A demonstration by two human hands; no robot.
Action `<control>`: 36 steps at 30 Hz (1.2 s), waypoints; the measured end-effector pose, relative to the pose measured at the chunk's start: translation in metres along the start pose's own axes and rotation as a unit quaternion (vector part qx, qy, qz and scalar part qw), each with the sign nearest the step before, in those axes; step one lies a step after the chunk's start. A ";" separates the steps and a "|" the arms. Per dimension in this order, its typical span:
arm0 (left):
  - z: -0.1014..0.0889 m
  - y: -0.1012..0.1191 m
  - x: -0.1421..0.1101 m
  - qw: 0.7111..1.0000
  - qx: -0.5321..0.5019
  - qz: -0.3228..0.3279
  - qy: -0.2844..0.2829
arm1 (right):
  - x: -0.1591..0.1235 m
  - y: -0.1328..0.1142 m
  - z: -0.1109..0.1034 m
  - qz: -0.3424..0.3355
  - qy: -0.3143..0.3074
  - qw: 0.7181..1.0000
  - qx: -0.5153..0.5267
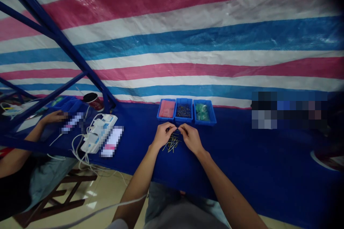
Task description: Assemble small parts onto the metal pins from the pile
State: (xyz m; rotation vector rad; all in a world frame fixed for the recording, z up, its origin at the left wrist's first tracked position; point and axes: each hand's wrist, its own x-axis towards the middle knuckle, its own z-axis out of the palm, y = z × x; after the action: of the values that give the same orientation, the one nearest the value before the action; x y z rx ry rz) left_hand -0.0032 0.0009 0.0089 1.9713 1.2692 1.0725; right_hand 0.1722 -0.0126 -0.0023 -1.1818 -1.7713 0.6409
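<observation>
My left hand (163, 134) and my right hand (190, 136) meet over the blue table, thumbs and fingers pinched closed. Between the fingertips is a thin nail-like piece (177, 129), mostly hidden by the fingers. Just below lies a loose pile of thin, nail-like metal pieces (172, 144), pointing in various directions. Beyond my hands, three small blue bins stand in a row. The left bin holds pink-red packets (167, 108), the middle one dark nail-like pieces (184, 111), and the right one green plastic packets (202, 112).
A white power strip (100, 132) with tangled cables and a phone (112, 141) lie to the left. Behind them are a dark-topped cup (93, 101) and a blue metal frame (67, 52). Another person's hand (55, 117) rests at the far left. Striped sheeting (188, 43) hangs behind the table.
</observation>
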 end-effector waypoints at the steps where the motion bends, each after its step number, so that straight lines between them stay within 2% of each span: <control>1: 0.000 0.000 0.000 1.000 -0.001 0.000 0.001 | 0.000 0.000 0.000 -0.001 0.000 1.000 0.000; 17: 0.001 -0.001 0.000 1.000 0.002 0.002 -0.004 | -0.001 0.005 0.002 0.018 -0.001 0.998 -0.054; 24: 0.000 0.000 0.000 1.000 0.004 -0.003 0.007 | 0.000 0.001 0.001 0.013 0.008 1.000 0.003; 36: 0.001 -0.002 0.001 1.000 -0.002 -0.002 0.011 | 0.000 0.001 0.001 -0.006 0.022 1.000 0.015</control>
State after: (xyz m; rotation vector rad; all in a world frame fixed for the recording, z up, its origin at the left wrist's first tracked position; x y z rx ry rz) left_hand -0.0029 0.0028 0.0075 1.9579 1.2822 1.0967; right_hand 0.1715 -0.0116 -0.0039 -1.1556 -1.7261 0.6275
